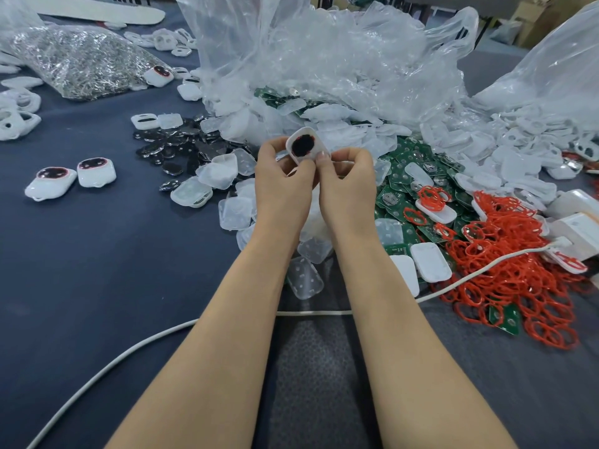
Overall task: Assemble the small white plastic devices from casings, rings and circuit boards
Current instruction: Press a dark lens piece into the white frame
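Both hands meet at the centre of the scene, above the blue cloth-covered table [97,286]. The left hand [280,176] and the right hand [348,176] pinch one white casing [306,144] between thumbs and fingertips; it is a smooth rounded rectangle with a glossy dark oval set in its face, rimmed in red.

To the left, two finished devices [69,179] of the same shape lie side by side on the cloth. Just left of the hands lies a scatter of shiny black oval lenses [175,150] and translucent, frosted plastic covers [207,186]. To the right lie green circuit boards [402,176], and nearer right a tangled heap of thin red rings [515,254]. Crinkled clear plastic bags [324,59] rise behind, spilling white parts. At far left sits a bag of fine silvery metal pieces [81,63]. A white cable [129,348] curves across the near cloth.
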Demonstrator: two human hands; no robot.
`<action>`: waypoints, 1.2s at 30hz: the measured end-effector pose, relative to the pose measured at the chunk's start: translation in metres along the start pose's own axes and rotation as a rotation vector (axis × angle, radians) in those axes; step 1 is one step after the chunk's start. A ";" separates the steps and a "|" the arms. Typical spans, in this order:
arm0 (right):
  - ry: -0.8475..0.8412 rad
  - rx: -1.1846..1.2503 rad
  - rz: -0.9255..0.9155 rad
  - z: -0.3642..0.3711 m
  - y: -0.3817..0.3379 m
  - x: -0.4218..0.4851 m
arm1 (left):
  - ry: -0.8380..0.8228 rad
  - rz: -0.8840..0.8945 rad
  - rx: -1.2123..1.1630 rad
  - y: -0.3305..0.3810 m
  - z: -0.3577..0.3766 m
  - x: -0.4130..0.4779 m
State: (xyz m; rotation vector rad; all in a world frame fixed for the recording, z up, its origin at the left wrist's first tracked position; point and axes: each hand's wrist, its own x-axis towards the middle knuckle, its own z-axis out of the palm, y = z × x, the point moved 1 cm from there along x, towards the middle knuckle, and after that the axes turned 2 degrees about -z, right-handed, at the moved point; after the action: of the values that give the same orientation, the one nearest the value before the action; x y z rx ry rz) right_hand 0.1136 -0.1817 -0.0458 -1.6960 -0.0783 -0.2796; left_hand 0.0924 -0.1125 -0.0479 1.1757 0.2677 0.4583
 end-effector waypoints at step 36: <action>-0.064 0.020 0.109 -0.016 -0.001 0.007 | -0.091 -0.046 0.027 0.000 -0.003 0.001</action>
State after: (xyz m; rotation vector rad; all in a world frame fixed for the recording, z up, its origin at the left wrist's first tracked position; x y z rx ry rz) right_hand 0.1184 -0.1978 -0.0413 -1.6831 -0.0356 -0.1431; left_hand 0.0918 -0.1096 -0.0490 1.2111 0.2231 0.3608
